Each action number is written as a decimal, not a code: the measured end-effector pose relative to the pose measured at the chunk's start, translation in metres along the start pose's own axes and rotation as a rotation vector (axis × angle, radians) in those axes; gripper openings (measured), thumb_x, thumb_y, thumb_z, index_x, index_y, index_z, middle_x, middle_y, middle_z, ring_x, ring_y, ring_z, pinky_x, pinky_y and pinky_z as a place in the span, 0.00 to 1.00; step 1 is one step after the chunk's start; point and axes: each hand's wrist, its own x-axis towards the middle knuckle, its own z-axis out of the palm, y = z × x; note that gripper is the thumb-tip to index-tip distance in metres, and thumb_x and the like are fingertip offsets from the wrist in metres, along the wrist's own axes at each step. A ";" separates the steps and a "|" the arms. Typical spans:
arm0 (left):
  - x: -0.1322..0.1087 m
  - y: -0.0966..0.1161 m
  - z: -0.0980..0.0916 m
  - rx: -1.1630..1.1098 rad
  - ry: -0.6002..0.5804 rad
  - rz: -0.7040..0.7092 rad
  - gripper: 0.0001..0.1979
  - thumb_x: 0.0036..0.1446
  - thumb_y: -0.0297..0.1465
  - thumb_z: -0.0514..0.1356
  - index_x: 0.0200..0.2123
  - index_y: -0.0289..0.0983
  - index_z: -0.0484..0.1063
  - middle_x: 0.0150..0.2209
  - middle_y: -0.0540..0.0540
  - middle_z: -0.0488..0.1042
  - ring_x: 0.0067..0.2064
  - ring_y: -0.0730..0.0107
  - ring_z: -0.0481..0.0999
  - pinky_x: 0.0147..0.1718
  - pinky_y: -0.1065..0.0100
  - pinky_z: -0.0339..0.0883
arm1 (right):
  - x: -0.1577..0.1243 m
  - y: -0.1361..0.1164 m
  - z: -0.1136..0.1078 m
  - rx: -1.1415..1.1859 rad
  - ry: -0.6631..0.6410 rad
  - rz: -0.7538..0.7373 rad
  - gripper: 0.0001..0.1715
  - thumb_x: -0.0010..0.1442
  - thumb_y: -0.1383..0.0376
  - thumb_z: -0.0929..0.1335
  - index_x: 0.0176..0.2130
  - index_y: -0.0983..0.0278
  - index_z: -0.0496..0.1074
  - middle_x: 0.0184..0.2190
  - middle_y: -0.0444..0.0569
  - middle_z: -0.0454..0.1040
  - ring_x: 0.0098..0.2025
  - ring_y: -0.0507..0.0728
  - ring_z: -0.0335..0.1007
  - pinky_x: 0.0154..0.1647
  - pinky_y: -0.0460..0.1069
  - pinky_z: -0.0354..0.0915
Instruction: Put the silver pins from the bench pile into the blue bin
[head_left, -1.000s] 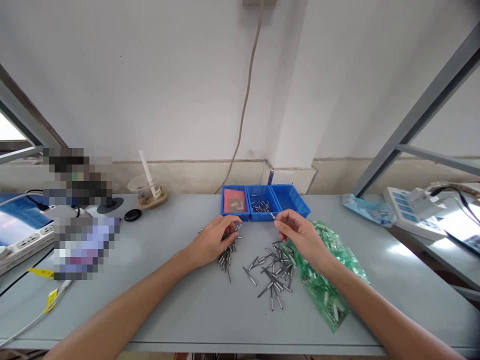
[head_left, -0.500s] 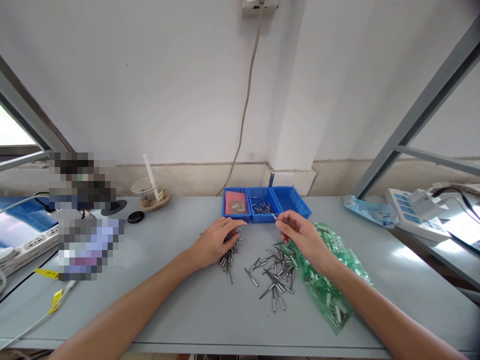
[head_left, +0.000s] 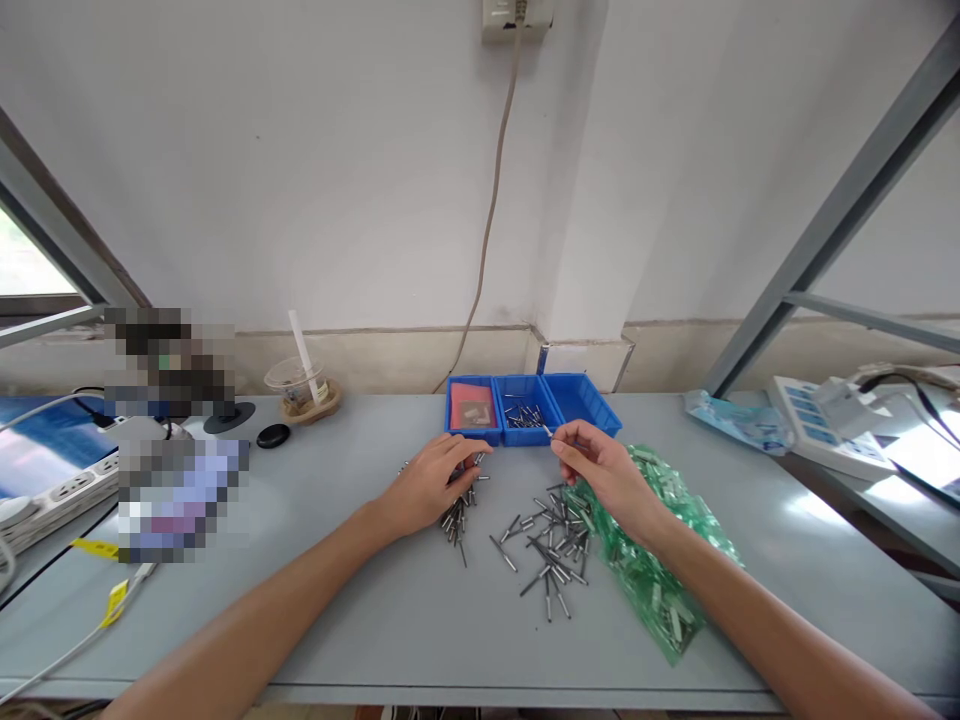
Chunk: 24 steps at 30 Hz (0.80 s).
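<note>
My right hand (head_left: 596,465) is closed in a pinch on a thin metal pin (head_left: 548,432), whose tip points toward the middle blue bin (head_left: 541,437). Several similar pins (head_left: 526,416) lie inside that bin. My left hand (head_left: 431,485) hovers or rests over a pile of metal pins (head_left: 457,520), its fingers bent and the thumb apart; the hand hides part of the pile. Between my hands a second heap of pins (head_left: 553,550) is spread loosely on the grey table. A green plastic bag (head_left: 660,570) with small pieces in it lies under my right wrist.
The left blue bin (head_left: 474,436) holds a red sheet and a small clear packet. Beside the middle bin is the right blue bin (head_left: 585,400). A lidded cup with a straw (head_left: 295,378), a black round disc (head_left: 273,436) and power strips (head_left: 75,487) stand left. A blue packet (head_left: 739,425) lies right.
The view has shifted very slightly. Both hands keep the same place and pose, with the pin still pinched in my right hand.
</note>
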 end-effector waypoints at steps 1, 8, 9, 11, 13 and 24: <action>0.000 0.000 0.000 0.002 0.002 0.004 0.14 0.74 0.30 0.55 0.59 0.45 0.71 0.43 0.48 0.76 0.45 0.64 0.74 0.50 0.63 0.71 | 0.000 0.000 0.000 0.008 -0.003 0.004 0.18 0.66 0.48 0.73 0.41 0.58 0.73 0.28 0.42 0.68 0.32 0.55 0.64 0.35 0.51 0.65; -0.001 -0.001 0.001 0.011 -0.013 0.011 0.13 0.74 0.30 0.56 0.58 0.44 0.71 0.45 0.48 0.77 0.46 0.64 0.73 0.52 0.62 0.70 | 0.000 0.002 0.000 0.155 -0.038 0.060 0.20 0.66 0.46 0.72 0.42 0.59 0.74 0.33 0.44 0.68 0.32 0.54 0.64 0.34 0.50 0.63; -0.001 -0.001 0.000 0.010 -0.013 0.007 0.13 0.74 0.30 0.56 0.58 0.44 0.71 0.45 0.48 0.77 0.46 0.64 0.73 0.52 0.62 0.70 | 0.000 0.002 0.000 0.170 -0.044 0.069 0.21 0.66 0.46 0.73 0.42 0.60 0.74 0.33 0.44 0.69 0.33 0.54 0.64 0.34 0.50 0.63; -0.001 0.000 0.000 0.010 -0.014 0.002 0.12 0.75 0.30 0.55 0.58 0.44 0.71 0.45 0.48 0.77 0.46 0.64 0.73 0.51 0.62 0.70 | 0.000 0.001 0.000 0.187 -0.051 0.080 0.21 0.65 0.46 0.73 0.42 0.60 0.75 0.34 0.44 0.69 0.32 0.53 0.63 0.34 0.50 0.63; 0.000 0.000 0.000 0.011 -0.019 -0.002 0.12 0.75 0.31 0.55 0.57 0.44 0.71 0.45 0.48 0.77 0.46 0.63 0.73 0.51 0.61 0.70 | 0.000 0.000 0.000 0.194 -0.053 0.082 0.21 0.65 0.46 0.73 0.41 0.60 0.75 0.33 0.44 0.68 0.32 0.53 0.63 0.34 0.49 0.63; -0.001 -0.001 0.000 -0.009 0.001 -0.016 0.11 0.75 0.33 0.56 0.56 0.43 0.73 0.46 0.47 0.78 0.46 0.63 0.74 0.48 0.62 0.72 | -0.001 0.000 0.001 0.176 -0.050 0.082 0.22 0.65 0.45 0.73 0.42 0.60 0.75 0.34 0.45 0.69 0.32 0.53 0.64 0.33 0.49 0.64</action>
